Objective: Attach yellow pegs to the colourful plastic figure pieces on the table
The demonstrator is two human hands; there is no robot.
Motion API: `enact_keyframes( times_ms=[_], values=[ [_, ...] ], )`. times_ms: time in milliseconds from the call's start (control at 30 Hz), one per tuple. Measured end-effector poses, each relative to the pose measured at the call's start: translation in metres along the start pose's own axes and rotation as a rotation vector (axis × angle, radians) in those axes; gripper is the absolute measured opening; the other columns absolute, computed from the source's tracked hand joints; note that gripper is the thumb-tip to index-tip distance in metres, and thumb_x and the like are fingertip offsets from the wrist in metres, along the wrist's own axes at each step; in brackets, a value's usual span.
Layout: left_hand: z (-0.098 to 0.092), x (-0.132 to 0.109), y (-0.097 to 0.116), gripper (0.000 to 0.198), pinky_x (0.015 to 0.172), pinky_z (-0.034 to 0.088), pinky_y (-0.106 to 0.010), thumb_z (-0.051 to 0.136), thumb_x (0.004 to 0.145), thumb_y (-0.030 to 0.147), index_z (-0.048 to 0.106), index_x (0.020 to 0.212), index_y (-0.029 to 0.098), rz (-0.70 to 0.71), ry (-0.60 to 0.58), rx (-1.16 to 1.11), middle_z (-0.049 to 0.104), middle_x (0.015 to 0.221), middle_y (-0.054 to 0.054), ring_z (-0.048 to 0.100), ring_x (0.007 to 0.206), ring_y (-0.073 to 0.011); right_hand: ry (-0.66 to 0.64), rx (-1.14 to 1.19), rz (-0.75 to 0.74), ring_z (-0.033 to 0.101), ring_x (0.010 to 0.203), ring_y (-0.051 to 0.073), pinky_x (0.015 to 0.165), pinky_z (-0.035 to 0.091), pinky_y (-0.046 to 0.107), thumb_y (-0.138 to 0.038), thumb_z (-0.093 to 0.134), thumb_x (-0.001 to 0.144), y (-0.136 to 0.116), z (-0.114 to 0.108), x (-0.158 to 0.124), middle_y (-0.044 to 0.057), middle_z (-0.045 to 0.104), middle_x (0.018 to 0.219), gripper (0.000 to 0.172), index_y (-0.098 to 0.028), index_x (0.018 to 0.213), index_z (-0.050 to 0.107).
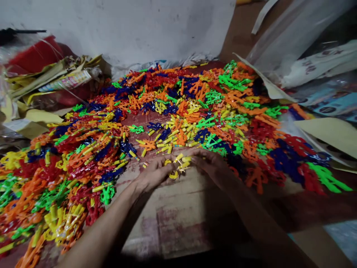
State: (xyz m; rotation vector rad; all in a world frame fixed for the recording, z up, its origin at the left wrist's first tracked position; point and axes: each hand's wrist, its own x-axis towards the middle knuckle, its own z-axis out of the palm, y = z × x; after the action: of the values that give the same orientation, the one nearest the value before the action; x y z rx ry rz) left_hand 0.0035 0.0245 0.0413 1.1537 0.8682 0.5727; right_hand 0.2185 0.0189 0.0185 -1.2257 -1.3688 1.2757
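My left hand (156,172) is closed on a yellow plastic piece with ring-shaped parts (174,173), its fingers at the piece's left side. Close by on the right, my right hand (208,160) pinches a short yellow tube (186,159) against the same piece. Another yellow tube end shows at the top of the piece. Just beyond both hands lies a heap of small yellow tubes (167,139), some with bluish bands. Fine detail of the held parts is blurred.
Tangled plastic pieces in orange, red, blue, green and yellow cover the left (80,160) and right (259,137) of the worn brown work surface (178,219). A red tub (36,56) and yellowish papers stand back left. Plastic bags (320,67) lie on the right; a pale wall closes the back.
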Motion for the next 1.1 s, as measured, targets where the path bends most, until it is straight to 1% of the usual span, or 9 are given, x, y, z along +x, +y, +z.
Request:
enact_keyframes(
  times_ms=[100, 200, 267, 367, 467, 567, 733, 933, 1100],
  values=[
    [0.002, -0.004, 0.001, 0.044, 0.041, 0.022, -0.018, 0.076, 0.076, 0.053, 0.06, 0.091, 0.014, -0.027, -0.06, 0.031, 0.058, 0.067, 0.004, 0.035, 0.043, -0.0038, -0.116, 0.05, 0.057, 0.036, 0.047, 0.008, 0.045, 0.026, 0.023, -0.049, 0.071, 0.079, -0.002, 0.006, -0.005, -0.007, 0.043, 0.054, 0.031, -0.019, 0.082, 0.064],
    [-0.001, -0.008, 0.001, 0.043, 0.047, 0.026, -0.018, 0.079, 0.074, 0.051, 0.06, 0.086, 0.014, 0.001, -0.102, 0.064, 0.062, 0.074, 0.001, 0.04, 0.052, -0.0048, -0.204, 0.039, 0.086, 0.033, 0.046, 0.008, 0.045, 0.023, 0.023, -0.049, 0.069, 0.081, -0.002, 0.005, -0.011, -0.008, 0.041, 0.052, 0.031, -0.019, 0.088, 0.064],
    [-0.004, -0.01, -0.003, 0.043, 0.049, 0.027, -0.019, 0.077, 0.076, 0.053, 0.061, 0.087, 0.015, 0.023, -0.106, 0.056, 0.063, 0.077, 0.0, 0.041, 0.055, -0.0056, -0.193, 0.049, 0.098, 0.033, 0.047, 0.008, 0.046, 0.023, 0.023, -0.051, 0.068, 0.082, -0.002, 0.004, -0.014, -0.008, 0.041, 0.052, 0.033, -0.019, 0.091, 0.064],
    [-0.009, -0.011, -0.01, 0.044, 0.049, 0.024, -0.02, 0.073, 0.08, 0.056, 0.061, 0.089, 0.015, 0.04, -0.128, 0.025, 0.065, 0.079, -0.001, 0.038, 0.053, -0.0056, -0.133, 0.069, 0.129, 0.033, 0.048, 0.008, 0.047, 0.024, 0.023, -0.051, 0.07, 0.08, -0.002, 0.004, -0.017, -0.008, 0.041, 0.052, 0.034, -0.019, 0.089, 0.063],
    [-0.01, -0.011, -0.017, 0.04, 0.051, 0.027, -0.02, 0.073, 0.081, 0.053, 0.061, 0.09, 0.015, 0.035, -0.164, 0.014, 0.065, 0.079, -0.001, 0.04, 0.055, -0.0061, -0.168, 0.096, 0.154, 0.033, 0.048, 0.007, 0.046, 0.022, 0.023, -0.051, 0.073, 0.078, 0.0, 0.006, -0.018, -0.008, 0.043, 0.053, 0.035, -0.019, 0.087, 0.062],
    [-0.01, -0.011, -0.023, 0.038, 0.053, 0.029, -0.019, 0.074, 0.082, 0.05, 0.061, 0.091, 0.016, 0.036, -0.183, -0.011, 0.065, 0.079, -0.001, 0.041, 0.056, -0.0061, -0.178, 0.2, 0.159, 0.034, 0.048, 0.006, 0.045, 0.021, 0.022, -0.05, 0.076, 0.076, 0.005, 0.01, -0.019, -0.006, 0.049, 0.058, 0.036, -0.019, 0.086, 0.062],
    [-0.009, -0.01, -0.029, 0.042, 0.049, 0.026, -0.019, 0.076, 0.079, 0.051, 0.063, 0.095, 0.015, 0.02, -0.147, -0.03, 0.064, 0.076, -0.002, 0.041, 0.054, -0.0062, -0.138, 0.366, 0.191, 0.032, 0.046, 0.005, 0.044, 0.018, 0.022, -0.05, 0.08, 0.071, 0.012, 0.013, -0.02, -0.004, 0.054, 0.061, 0.039, -0.017, 0.084, 0.062],
    [-0.011, -0.01, -0.032, 0.046, 0.049, 0.027, -0.019, 0.078, 0.076, 0.053, 0.063, 0.099, 0.015, 0.001, -0.14, -0.043, 0.066, 0.077, -0.003, 0.044, 0.054, -0.0066, -0.155, 0.396, 0.188, 0.03, 0.044, 0.004, 0.044, 0.016, 0.022, -0.046, 0.08, 0.073, 0.016, 0.017, -0.022, -0.005, 0.054, 0.057, 0.034, -0.017, 0.082, 0.064],
    [-0.009, -0.009, -0.035, 0.049, 0.048, 0.025, -0.019, 0.077, 0.077, 0.054, 0.065, 0.1, 0.014, -0.014, -0.208, -0.058, 0.066, 0.076, -0.003, 0.04, 0.052, -0.006, -0.183, 0.417, 0.207, 0.03, 0.042, 0.004, 0.044, 0.018, 0.022, -0.041, 0.081, 0.071, 0.021, 0.019, -0.023, -0.005, 0.056, 0.056, 0.031, -0.017, 0.077, 0.061]
  ],
)
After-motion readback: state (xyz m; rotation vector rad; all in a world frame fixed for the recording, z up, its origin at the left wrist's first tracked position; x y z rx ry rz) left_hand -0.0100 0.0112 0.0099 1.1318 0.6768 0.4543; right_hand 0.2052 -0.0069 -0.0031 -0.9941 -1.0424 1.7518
